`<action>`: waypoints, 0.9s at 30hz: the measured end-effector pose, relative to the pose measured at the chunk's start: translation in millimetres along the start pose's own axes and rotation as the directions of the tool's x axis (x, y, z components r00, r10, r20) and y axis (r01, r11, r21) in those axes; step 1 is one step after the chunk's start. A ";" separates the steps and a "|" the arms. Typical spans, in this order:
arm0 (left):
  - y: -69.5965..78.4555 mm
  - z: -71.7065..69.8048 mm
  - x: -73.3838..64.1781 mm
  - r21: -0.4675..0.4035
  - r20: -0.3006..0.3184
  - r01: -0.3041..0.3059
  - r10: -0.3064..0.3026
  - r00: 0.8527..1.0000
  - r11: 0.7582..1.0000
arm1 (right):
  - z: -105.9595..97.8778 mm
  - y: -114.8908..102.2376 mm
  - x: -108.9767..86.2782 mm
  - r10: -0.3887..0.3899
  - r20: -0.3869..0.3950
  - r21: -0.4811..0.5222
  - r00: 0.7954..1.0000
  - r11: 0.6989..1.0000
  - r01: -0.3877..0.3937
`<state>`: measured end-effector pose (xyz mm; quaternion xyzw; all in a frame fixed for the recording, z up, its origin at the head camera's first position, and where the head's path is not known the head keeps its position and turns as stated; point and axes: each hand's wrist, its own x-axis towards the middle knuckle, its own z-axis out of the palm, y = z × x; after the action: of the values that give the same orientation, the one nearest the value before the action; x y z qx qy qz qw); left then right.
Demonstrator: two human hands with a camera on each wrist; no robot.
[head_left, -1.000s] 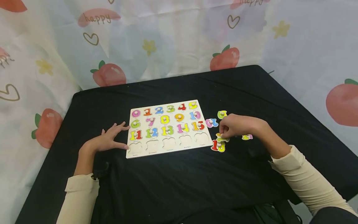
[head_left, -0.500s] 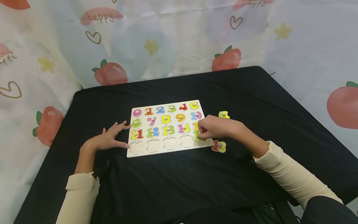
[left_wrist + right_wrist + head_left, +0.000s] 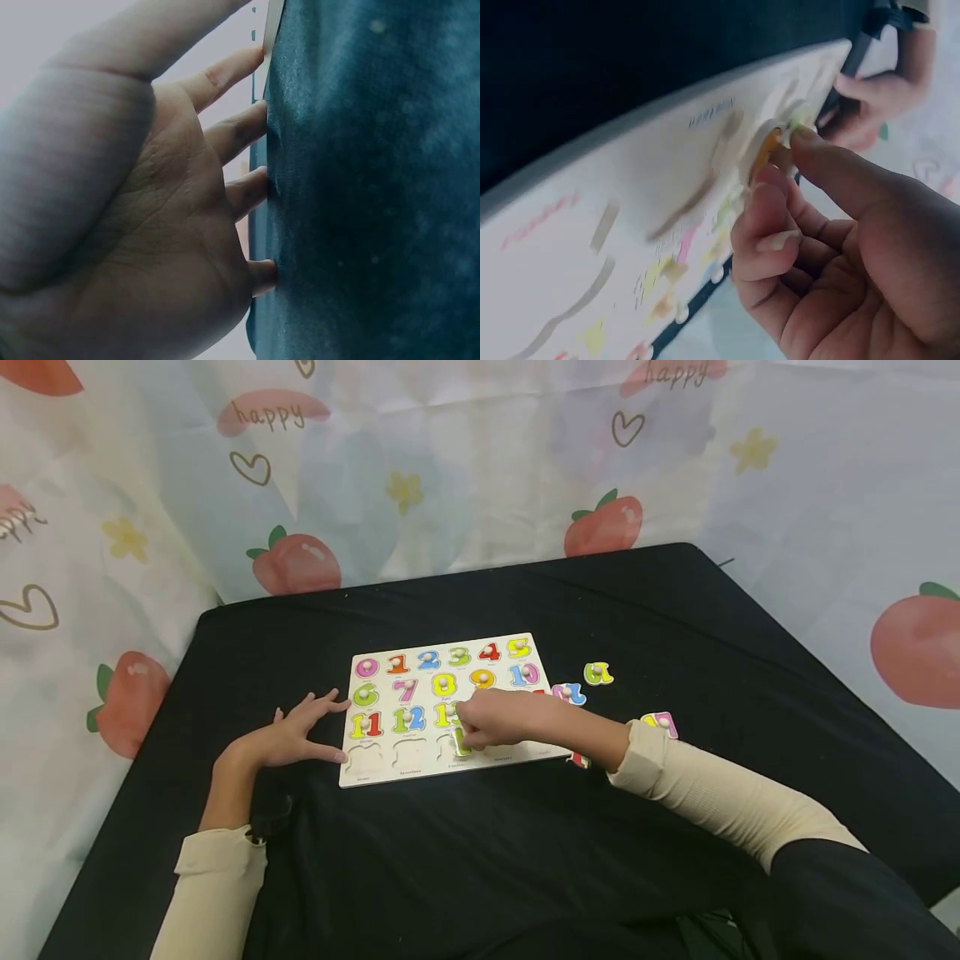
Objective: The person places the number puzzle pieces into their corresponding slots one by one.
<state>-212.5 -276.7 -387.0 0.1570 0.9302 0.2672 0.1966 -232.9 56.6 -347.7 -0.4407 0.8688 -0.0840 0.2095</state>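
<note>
A pale wooden number puzzle board (image 3: 420,767) lies on the black cloth, with knobbed number pieces filling its upper rows. Along the bottom row run cut-out recesses, partly hidden by my right hand. That hand (image 3: 498,717) pinches a number piece (image 3: 765,150), green and orange, by its knob over the bottom row. In the head view only the piece's green digit shows below the fingers. My left hand (image 3: 288,735) is spread at the board's left edge, its thumb and a finger touching it. The left wrist view shows its palm (image 3: 150,217) and extended fingers.
Right of the board lie loose number pieces: a green and yellow one (image 3: 597,673), a blue and purple one (image 3: 573,693), a pink and yellow one (image 3: 662,723), and a red one (image 3: 579,760) partly under the right forearm. A printed curtain (image 3: 480,468) hangs behind the table.
My right hand has carried the green and orange piece from the loose pieces leftward across the board to the bottom row's middle. My left hand stays at the left edge.
</note>
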 end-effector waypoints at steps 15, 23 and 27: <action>-0.7 1.0 0.4 -0.013 0.013 -0.021 0.021 1.000 1.000 | 10.2 -74.7 58.3 0.034 -0.097 -0.163 0.995 0.985 -0.050; -0.9 0.5 0.9 -0.007 0.007 -0.020 0.020 1.000 1.000 | 19.3 -87.9 76.2 0.051 -0.095 -0.183 0.994 0.981 -0.068; -1.9 -1.0 -0.4 -0.003 0.006 -0.015 0.015 1.000 1.000 | 18.8 -89.2 81.5 0.041 -0.102 -0.159 0.994 0.986 -0.057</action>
<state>-212.9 -278.9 -387.1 0.1642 0.9281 0.2697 0.1976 -202.2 -61.3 -358.8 -0.4299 0.8927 -0.0295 0.1320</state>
